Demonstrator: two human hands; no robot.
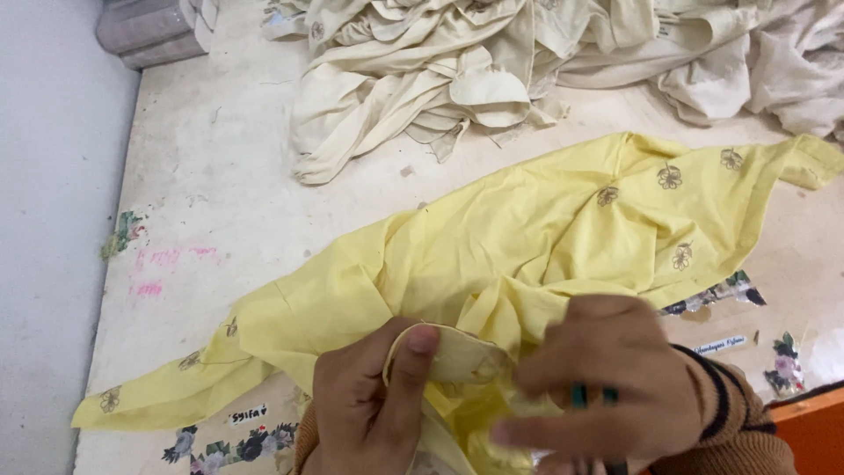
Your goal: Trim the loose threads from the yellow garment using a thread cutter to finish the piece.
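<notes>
**Two hands work a fold of yellow cloth at the near edge of the bench**

Pale and scuffed, the bench point(211, 211) fills most of the head view, with a grey floor strip along its left edge and an orange surface point(818, 431) showing at the near right corner. Floral stickers point(233, 444) and small paper labels lie stuck along the near edge, and faint pink marks sit near the left edge.

A yellow garment point(527, 237) with small embroidered flower motifs stretches slantwise across the bench, from the near left corner up toward the right edge, rumpled in its middle. Its near fold lies under both hands.

The left hand point(369, 405) sits at the near edge, fingers closed around a rounded, cream-lined flap of the yellow cloth, thumb point(413, 369) pressed flat on top of it. The right hand point(598, 387), in a brown striped cuff point(730, 413), lies just beside it, fingers bent and pinching the bunched cloth; the image is blurred here, so the exact grip is unclear. A dark green ring point(578, 396) shows on one finger.

Toward the far edge lies a heap of cream fabric point(527, 62), well apart from the hands. A grey ribbed object point(149, 31) stands at the far left corner.
</notes>
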